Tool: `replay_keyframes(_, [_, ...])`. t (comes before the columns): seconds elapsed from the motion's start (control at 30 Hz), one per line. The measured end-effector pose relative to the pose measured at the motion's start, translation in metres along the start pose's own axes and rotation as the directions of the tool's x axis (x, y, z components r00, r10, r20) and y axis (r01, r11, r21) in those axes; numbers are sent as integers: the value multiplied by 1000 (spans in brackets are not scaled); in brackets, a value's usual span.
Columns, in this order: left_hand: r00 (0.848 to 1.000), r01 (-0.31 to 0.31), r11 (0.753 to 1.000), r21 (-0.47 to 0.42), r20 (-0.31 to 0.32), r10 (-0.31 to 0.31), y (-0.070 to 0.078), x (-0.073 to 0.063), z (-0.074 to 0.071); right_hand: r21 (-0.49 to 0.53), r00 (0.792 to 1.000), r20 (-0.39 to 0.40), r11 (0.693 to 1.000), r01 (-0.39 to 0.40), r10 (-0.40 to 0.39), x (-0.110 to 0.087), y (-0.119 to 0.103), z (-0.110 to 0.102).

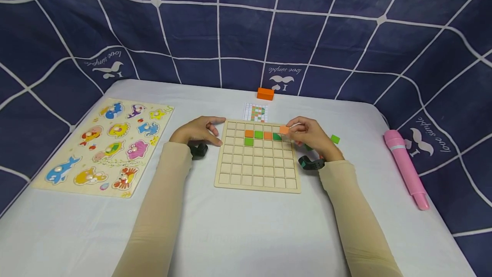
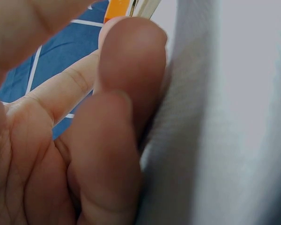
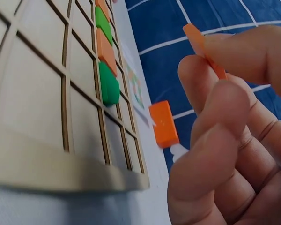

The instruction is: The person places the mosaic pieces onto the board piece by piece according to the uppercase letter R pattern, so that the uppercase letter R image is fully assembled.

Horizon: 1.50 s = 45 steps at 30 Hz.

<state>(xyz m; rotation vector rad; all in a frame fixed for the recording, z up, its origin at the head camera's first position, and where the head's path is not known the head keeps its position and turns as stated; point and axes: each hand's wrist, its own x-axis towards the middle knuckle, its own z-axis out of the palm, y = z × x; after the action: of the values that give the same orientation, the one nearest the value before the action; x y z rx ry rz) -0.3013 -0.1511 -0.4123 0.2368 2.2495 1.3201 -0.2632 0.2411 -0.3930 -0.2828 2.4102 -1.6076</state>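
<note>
A wooden grid board lies on the white table. In its upper rows sit an orange tile, a green tile, another orange tile, a dark green tile with a rounded side and a second green tile. Over the board's upper right corner, my right hand pinches an orange square tile between thumb and fingertips. My left hand rests at the upper left edge, forefinger extended to the corner and thumb at the side; the other fingers bend inward in the left wrist view.
Behind the board lie a printed pattern card and an orange block. A loose green tile is beside my right hand, with others partly hidden under it. An animal puzzle board lies left, a pink toy microphone right.
</note>
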Motion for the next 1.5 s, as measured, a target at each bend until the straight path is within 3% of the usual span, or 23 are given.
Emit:
replay_keyframes(0.53, [1000, -16, 1000, -23, 4, 16, 2, -2, 1, 26, 995, 92, 999, 25, -27, 1, -14, 21])
replay_keyframes(0.87, [1000, 2, 1000, -19, -5, -3, 0, -1, 0, -52, 988, 152, 999, 2, 6, 4, -16, 42])
replay_keyframes(1.5, [1000, 16, 1000, -7, -13, -16, 2, -2, 1, -86, 967, 253, 995, 59, -36, 9, -24, 69])
